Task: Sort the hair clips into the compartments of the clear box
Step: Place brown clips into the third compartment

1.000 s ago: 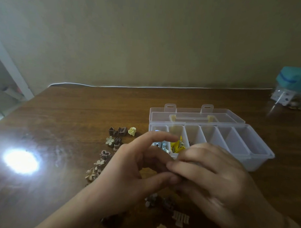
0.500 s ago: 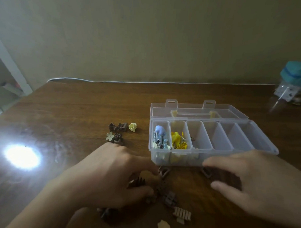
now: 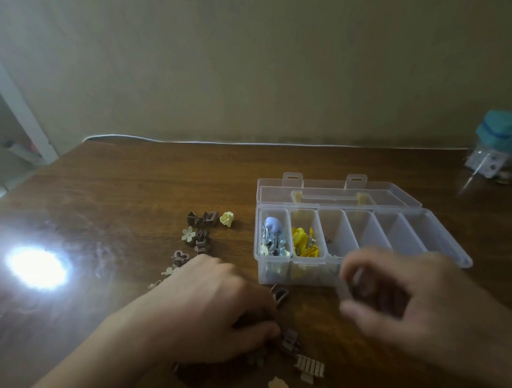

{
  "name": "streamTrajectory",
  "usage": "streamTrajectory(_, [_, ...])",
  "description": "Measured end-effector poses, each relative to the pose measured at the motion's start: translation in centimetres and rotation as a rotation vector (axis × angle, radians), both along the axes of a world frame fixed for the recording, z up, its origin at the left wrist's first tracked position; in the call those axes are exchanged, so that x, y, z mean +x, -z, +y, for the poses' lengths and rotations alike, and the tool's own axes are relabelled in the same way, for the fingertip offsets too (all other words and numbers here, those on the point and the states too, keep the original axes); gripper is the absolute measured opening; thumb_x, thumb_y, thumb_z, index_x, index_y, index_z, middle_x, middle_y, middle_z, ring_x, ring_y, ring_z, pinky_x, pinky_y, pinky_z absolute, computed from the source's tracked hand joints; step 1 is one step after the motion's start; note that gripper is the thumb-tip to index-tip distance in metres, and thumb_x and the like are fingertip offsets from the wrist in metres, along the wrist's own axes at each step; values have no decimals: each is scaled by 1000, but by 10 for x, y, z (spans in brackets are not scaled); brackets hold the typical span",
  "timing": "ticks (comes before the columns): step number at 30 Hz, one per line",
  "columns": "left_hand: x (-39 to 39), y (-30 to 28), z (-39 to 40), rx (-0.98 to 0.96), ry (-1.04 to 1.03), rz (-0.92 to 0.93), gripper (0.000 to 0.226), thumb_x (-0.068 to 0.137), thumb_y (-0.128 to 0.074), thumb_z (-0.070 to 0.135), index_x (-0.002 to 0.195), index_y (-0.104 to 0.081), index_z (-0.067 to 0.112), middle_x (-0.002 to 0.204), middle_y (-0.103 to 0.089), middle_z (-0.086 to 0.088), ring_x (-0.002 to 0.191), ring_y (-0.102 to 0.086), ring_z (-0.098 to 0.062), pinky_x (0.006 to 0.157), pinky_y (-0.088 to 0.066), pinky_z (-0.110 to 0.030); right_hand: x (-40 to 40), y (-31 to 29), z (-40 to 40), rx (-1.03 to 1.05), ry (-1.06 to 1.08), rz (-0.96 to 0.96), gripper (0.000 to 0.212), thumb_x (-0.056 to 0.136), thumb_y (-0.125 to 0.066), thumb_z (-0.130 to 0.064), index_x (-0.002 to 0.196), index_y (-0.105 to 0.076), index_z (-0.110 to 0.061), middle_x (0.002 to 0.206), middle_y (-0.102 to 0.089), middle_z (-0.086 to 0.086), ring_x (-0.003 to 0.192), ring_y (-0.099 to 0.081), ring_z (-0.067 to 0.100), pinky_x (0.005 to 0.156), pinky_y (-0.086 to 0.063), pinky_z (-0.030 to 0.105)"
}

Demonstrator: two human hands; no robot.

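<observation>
The clear box [image 3: 450,244] stands open on the wooden table, its lid [image 3: 336,193] folded back. Blue clips [image 3: 272,235] fill its leftmost compartment and yellow clips [image 3: 304,242] the one beside it. A tiny brown piece [image 3: 328,240] lies in the third. Loose brown clips [image 3: 199,235], a cream rose clip [image 3: 227,219] and a cream flower clip [image 3: 188,233] lie left of the box. My left hand [image 3: 210,308] presses down on the near pile, fingers pinched on a dark brown clip. My right hand [image 3: 419,301], blurred, curls around brown clips at the box's front wall.
A brown clip [image 3: 280,294] lies just in front of the box. Another brown clip [image 3: 290,341], a beige ribbed clip [image 3: 309,365] and a cream clip [image 3: 278,387] sit near the front edge. A teal-lidded jar [image 3: 503,150] stands back right. Light glares off the table [image 3: 37,266] at left.
Both hands dropped from in front of the box and parted. The left settled on the near pile. The right went to brown clips at the box's front and has since lifted a little.
</observation>
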State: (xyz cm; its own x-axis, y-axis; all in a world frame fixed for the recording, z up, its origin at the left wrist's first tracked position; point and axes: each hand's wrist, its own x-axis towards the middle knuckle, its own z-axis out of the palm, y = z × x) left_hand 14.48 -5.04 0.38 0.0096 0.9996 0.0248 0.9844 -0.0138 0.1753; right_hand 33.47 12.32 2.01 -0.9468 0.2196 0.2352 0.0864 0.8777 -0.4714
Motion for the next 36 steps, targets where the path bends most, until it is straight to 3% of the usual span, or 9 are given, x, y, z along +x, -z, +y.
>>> streamTrajectory(3, [-2, 0, -3, 40, -17, 30, 36, 88, -40, 64, 106, -62, 43, 88, -71, 15, 75, -65, -9, 65, -52, -31, -5, 5, 13, 79, 186, 348, 25, 78, -56, -57, 99, -56, -44, 72, -59, -11, 65, -59, 6, 47, -45, 14])
streamTrajectory(9, [-7, 3, -4, 53, -23, -16, 32, 89, -40, 59, 103, -61, 41, 86, -69, 14, 74, -63, -7, 64, -49, -26, -27, 27, 26, 212, 325, 260, 36, 83, -46, -56, 102, -66, -33, 98, -55, -17, 103, -45, 7, 83, -31, 12])
streamTrajectory(13, [-8, 3, -2, 130, -80, -199, 27, 91, -47, 55, 100, -65, 37, 69, -61, 15, 62, -58, -5, 56, -41, -17, -22, 24, 17, 276, 286, 365, 36, 86, -54, -48, 105, -69, -21, 104, -61, -7, 108, -52, 16, 95, -35, 19])
streamTrajectory(16, [-1, 3, 3, 270, -109, -410, 13, 93, -60, 42, 93, -68, 32, 55, -49, 13, 47, -45, -5, 49, -29, -14, -20, 25, -5, 189, 40, 427, 40, 87, -59, -49, 117, -62, -22, 103, -62, -10, 101, -58, 13, 84, -48, 35])
streamTrajectory(20, [11, 7, 7, 377, -113, -723, 16, 91, -63, 41, 90, -71, 27, 50, -43, -2, 46, -31, -3, 46, -27, -16, -26, 31, -19, 167, -80, 424, 41, 86, -63, -47, 121, -60, -24, 103, -62, -14, 97, -59, 10, 76, -50, 35])
streamTrajectory(23, [15, 9, 9, 423, -123, -792, 22, 89, -62, 44, 90, -73, 25, 49, -48, -2, 45, -33, -4, 46, -28, -17, -26, 30, -20, 83, -67, 530, 28, 86, -66, -32, 109, -69, -18, 98, -67, -9, 94, -63, 10, 76, -51, 32])
streamTrajectory(28, [15, 6, 8, 372, -269, -390, 32, 87, -49, 63, 99, -67, 39, 48, -44, 10, 44, -44, -3, 47, -30, -14, -17, 21, 0, 103, 190, 552, 27, 85, -62, -38, 107, -66, -23, 104, -65, -11, 105, -59, 11, 94, -43, 21])
streamTrajectory(31, [22, -1, 9, 183, -413, -140, 38, 88, -45, 66, 111, -65, 43, 67, -63, 16, 65, -60, -3, 59, -47, -19, -21, 27, 14, 159, 351, 410, 35, 85, -53, -46, 107, -68, -24, 109, -62, -12, 110, -53, 11, 96, -28, 8])
streamTrajectory(36, [29, 1, 13, 34, -465, 101, 44, 91, -39, 67, 113, -63, 37, 93, -70, 10, 83, -65, -11, 67, -52, -27, -25, 35, 19, 211, 380, 268, 45, 86, -42, -53, 107, -71, -26, 115, -59, -12, 117, -46, 11, 95, -33, 30])
